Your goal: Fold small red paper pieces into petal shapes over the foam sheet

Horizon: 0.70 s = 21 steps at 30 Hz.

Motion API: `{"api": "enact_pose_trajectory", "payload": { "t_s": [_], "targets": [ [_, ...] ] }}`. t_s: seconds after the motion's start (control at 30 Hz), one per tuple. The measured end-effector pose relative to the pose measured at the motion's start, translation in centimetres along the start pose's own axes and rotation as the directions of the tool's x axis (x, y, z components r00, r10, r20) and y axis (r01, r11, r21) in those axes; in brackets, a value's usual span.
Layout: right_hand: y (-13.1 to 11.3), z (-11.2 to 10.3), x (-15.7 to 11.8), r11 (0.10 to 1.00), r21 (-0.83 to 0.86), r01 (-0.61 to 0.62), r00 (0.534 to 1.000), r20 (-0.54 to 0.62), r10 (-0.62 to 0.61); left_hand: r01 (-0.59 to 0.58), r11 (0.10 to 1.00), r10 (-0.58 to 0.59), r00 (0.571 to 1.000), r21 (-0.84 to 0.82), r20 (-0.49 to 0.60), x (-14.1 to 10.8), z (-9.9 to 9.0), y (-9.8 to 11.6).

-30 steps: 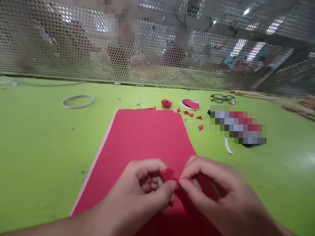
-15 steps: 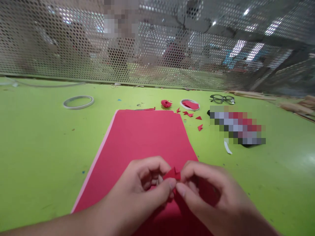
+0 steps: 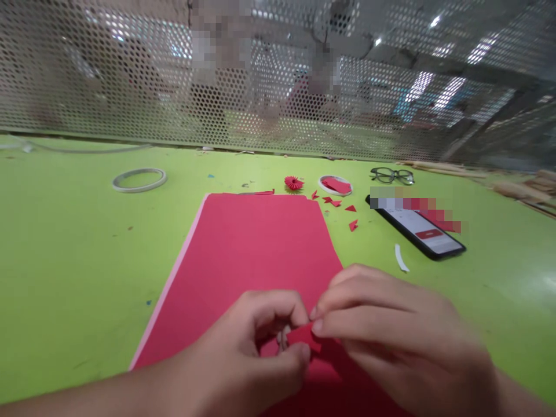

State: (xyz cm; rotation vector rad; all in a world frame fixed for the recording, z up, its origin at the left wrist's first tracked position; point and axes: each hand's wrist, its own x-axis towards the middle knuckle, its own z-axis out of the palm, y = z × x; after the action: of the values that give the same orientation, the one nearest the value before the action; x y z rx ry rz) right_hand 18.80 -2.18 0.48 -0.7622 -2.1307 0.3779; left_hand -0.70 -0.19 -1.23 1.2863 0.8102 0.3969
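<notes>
Head view shows me left hand (image 3: 264,341) and right hand (image 3: 403,327) both holding one small red paper piece (image 3: 302,335), presumably to steady it.

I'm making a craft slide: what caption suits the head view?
The right hand touches a red paper piece held in the left hand over a red sheet; a rosette lies beyond.

Left forearm (image 3: 117,385) in from lower left, left hand (image 3: 256,341) in a thumb-to-finger pinch, fingers curled. Right hand (image 3: 402,327) back up, fingers stretched leftward, tips right by left thumb (image 3: 299,354). Right thumb hard to make out.
</notes>
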Motion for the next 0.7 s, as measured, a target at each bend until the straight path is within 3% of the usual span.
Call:
{"api": "enact_pose_trajectory", "payload": {
  "t_s": [0.37,0.53,0.7],
  "targets": [
    [0.35,0.01,-0.08,0.992,-0.110,0.054,0.999,0.011,-0.054,0.053,0.974,-0.052,0.999,-0.220,0.012,-0.16,-0.19,0.54],
    [-0.05,-0.19,-0.25,0.994,-0.109,0.000,1.000,-0.016,-0.002,0.077,0.942,-0.089,0.996,-0.325,-0.021,-0.14,-0.21,0.33],
    [-0.05,0.17,-0.43,0.993,-0.116,0.028,1.000,-0.006,-0.029,-0.012,0.935,-0.021,0.996,-0.354,-0.089,0.21,-0.15,-0.13]
  ]
}}
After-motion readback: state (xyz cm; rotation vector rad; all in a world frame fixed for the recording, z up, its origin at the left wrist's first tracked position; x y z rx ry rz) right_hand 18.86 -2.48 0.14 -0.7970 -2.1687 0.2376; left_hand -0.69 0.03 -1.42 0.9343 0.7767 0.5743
